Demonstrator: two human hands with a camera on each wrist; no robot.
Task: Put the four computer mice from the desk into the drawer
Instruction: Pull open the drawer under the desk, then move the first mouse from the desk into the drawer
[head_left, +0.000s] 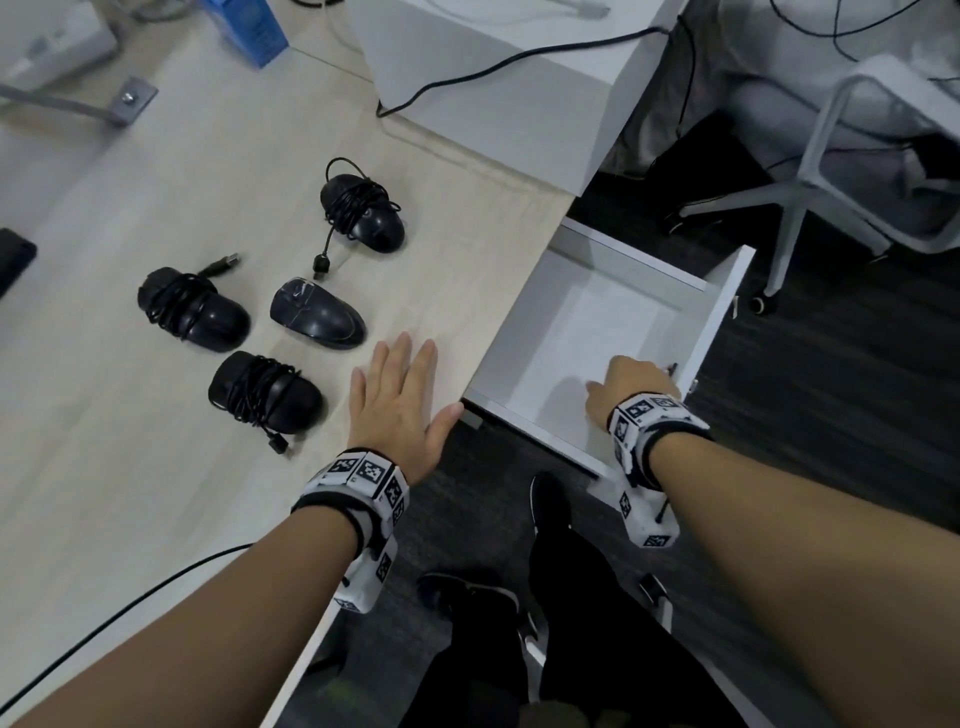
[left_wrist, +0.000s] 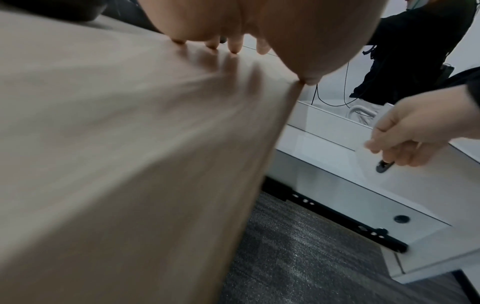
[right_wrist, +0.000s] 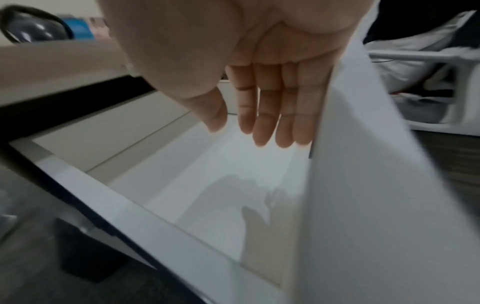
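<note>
The drawer (head_left: 597, 322) was noted pulled open and bare, the right hand (head_left: 631, 387) laid straight-fingered inside its front, the left hand (head_left: 400, 400) flat on the desk (head_left: 130, 467); four computer mice (head_left: 317, 314) were judged not yet stowed.
</note>
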